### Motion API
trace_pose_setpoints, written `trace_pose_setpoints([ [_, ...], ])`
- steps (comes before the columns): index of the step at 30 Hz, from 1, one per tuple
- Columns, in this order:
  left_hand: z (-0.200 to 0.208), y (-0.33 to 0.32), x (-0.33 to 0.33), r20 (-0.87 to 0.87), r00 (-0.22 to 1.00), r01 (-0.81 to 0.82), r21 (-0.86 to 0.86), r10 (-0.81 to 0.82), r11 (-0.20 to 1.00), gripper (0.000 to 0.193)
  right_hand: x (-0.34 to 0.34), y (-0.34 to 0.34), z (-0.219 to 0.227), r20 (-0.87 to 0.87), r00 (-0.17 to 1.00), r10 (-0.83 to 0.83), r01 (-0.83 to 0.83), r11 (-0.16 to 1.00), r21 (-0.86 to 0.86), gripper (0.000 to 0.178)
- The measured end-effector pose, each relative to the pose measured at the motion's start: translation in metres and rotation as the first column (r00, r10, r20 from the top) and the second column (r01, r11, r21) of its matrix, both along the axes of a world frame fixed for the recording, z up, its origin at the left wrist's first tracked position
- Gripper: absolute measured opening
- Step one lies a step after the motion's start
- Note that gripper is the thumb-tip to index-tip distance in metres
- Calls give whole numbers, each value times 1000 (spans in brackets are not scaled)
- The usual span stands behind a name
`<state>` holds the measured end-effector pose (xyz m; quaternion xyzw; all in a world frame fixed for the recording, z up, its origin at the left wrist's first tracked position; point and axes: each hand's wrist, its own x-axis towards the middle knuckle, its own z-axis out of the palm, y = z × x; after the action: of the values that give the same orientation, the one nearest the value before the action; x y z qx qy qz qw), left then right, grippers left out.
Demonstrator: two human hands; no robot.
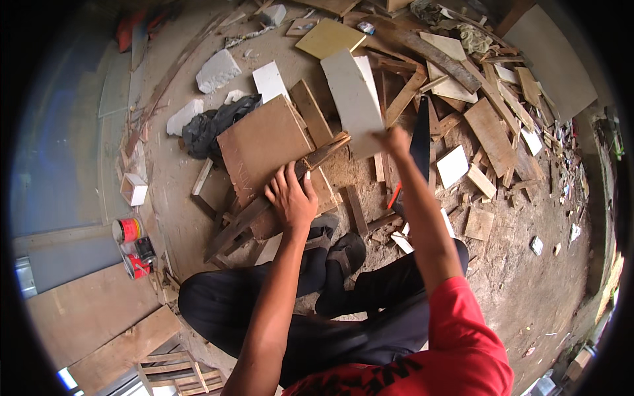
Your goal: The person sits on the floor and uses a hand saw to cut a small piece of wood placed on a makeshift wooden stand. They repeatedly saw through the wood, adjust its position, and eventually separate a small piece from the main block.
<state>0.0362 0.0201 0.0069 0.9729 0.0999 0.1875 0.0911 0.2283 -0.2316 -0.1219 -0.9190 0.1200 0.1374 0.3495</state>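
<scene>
My left hand (pixel 290 195) lies over a long, dark wooden strip (pixel 254 214), fingers bent across it and thumb along its near side. The strip slants up to the right and has a split, jagged far end. Beneath it sits a brown square board (pixel 261 145) with a row of small marks along its edge. My right hand (pixel 394 140) is at the lower right edge of a grey-white board (pixel 352 99), its fingers smeared by motion; whether it grips the board I cannot tell. Close by leans a handsaw (pixel 419 135) with a dark blade and an orange-and-black handle.
Scrap wood (pixel 489 129) is heaped at the far right. A black plastic bag (pixel 214 125) and white foam lumps (pixel 218 71) lie at the far left. Several cans (pixel 127 230) stand on the left beside a plywood sheet (pixel 99 310). My crossed legs are near the pieces.
</scene>
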Motion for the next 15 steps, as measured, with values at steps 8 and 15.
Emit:
trace_pose_setpoints([
  [8, 1, -1, 3, -14, 1000, 6, -19, -6, 1000, 43, 91, -87, 115, 541, 779, 316, 335, 520, -786, 40],
  [15, 5, -2, 6, -44, 999, 18, -11, -19, 1000, 46, 25, 48, -7, 148, 483, 863, -540, 426, -726, 61],
])
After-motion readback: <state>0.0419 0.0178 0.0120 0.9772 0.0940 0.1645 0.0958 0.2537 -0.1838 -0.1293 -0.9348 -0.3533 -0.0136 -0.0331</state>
